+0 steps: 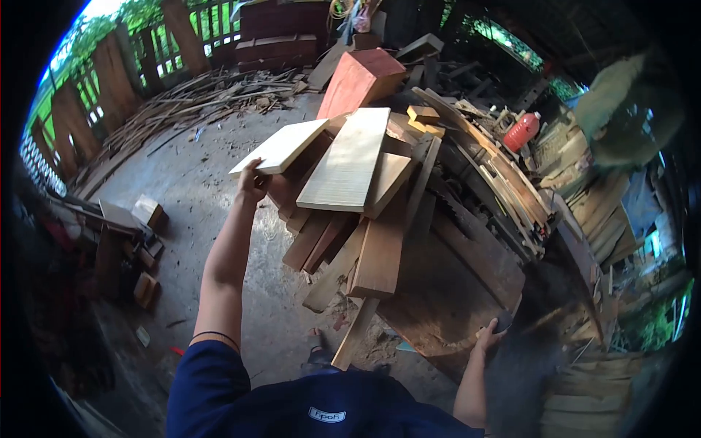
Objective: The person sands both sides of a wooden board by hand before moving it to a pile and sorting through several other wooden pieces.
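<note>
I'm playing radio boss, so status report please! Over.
Left hand gripping left pale board by corner. Right hand low, holding dark lump. Second pale board close beside, atop woodpile, maybe in the way.

PLACE: you are in a semi-open woodworking workshop | GROUND: concrete floor point(186, 186) strewn with debris | STOCK: before you, 2 pale boards point(347, 164) over dark planks point(380, 255); farther off, heaped wood strips point(212, 98) | EDGE: at your left, slatted wooden fence point(115, 73), daylight and greenery point(62, 47) showing through its gaps
</note>
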`<move>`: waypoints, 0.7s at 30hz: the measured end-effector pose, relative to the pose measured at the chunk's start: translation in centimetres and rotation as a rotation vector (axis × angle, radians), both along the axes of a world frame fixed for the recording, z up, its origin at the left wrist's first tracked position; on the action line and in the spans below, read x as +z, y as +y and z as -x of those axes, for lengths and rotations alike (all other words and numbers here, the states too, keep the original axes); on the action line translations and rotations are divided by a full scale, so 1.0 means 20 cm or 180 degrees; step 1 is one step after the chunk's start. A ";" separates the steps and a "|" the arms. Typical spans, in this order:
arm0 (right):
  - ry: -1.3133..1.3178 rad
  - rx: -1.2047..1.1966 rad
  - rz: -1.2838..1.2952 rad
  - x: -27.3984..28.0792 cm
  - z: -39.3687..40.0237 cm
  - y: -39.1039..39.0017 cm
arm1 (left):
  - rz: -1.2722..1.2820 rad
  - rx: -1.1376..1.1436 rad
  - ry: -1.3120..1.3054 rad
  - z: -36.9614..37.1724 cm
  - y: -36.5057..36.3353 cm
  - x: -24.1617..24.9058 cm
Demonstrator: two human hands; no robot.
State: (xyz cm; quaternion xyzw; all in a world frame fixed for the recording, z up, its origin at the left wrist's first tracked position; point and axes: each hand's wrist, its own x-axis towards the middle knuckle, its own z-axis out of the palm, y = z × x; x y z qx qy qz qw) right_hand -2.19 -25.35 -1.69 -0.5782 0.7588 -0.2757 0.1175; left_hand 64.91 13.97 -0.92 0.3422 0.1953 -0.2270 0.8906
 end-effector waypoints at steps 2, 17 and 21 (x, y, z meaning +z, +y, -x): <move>-0.0101 0.0310 0.0435 0.03 -0.01 0.04 | -0.0374 0.0139 -0.0316 0.04 0.02 0.09; -0.0349 0.0758 0.0721 -0.03 0.02 0.04 | 0.0664 -0.1264 -0.1683 1.49 0.08 1.18; -0.1751 0.0881 0.0328 0.00 0.12 0.01 | 0.0286 -0.1766 -0.1185 2.01 -0.28 1.10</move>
